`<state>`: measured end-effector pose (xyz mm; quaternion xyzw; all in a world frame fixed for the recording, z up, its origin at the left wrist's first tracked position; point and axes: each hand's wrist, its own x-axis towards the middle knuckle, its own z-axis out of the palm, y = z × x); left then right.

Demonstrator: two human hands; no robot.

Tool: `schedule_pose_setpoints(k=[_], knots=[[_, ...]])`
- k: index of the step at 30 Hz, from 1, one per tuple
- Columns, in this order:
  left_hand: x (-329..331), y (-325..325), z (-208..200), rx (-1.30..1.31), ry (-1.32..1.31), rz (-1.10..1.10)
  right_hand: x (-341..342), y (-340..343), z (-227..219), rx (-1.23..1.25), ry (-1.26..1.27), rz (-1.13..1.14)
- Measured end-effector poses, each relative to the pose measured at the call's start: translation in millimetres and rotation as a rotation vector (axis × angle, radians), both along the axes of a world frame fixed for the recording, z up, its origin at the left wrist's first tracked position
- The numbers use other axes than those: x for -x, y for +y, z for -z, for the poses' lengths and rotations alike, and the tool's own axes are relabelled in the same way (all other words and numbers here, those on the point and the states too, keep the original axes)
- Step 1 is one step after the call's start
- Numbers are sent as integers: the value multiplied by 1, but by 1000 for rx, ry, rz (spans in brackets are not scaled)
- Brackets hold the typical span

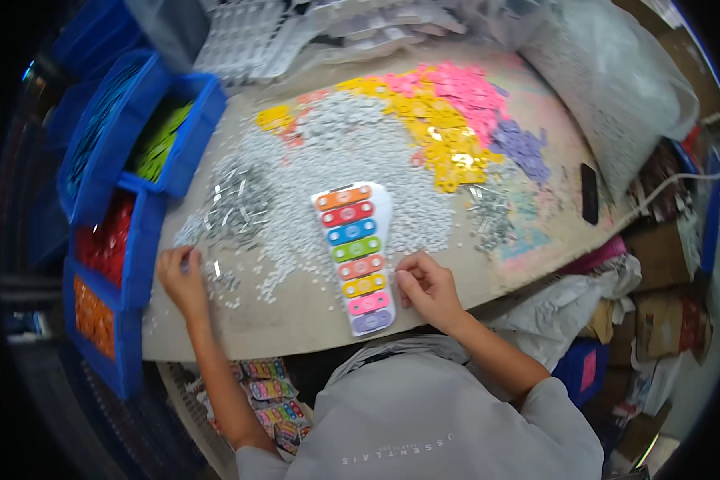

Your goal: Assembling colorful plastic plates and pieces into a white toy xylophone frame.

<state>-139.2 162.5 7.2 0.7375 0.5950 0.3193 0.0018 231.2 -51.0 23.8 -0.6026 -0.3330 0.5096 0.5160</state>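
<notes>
A toy xylophone (354,256) lies on the table in front of me, a white tapered base carrying a row of coloured bars from orange at the far end to purple at the near end. My right hand (428,290) rests just right of it, fingers curled in, close to the base's edge; anything inside them is hidden. At the table's left side my left hand (183,280) has its fingers bent together beside a few small white pieces (188,232). What it pinches, if anything, is too small to name.
Small white pieces (328,152) spread over the table, with metal pins (240,200) at left and more at right. Yellow (448,144), pink (460,92) and purple bars (520,148) lie beyond. Blue bins (128,240) line the left; a black phone (590,194) lies right.
</notes>
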Motion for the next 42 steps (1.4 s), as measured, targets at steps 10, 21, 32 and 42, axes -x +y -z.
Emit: schedule_pose_setpoints(k=[10, 21, 32, 42], knots=[[-73, -80, -39, 518, -659, 176, -159, 20, -22, -93, -1231, 394], [-126, -133, -46, 878, -957, 310, -181, 21, 3, -17, -1393, 256], [-137, -139, -30, 1364, -1231, 463, -34, -4, -44, -245, -701, 63], [-143, -143, -25, 1405, -1138, 459, 18, -6, -25, -409, -755, -94]])
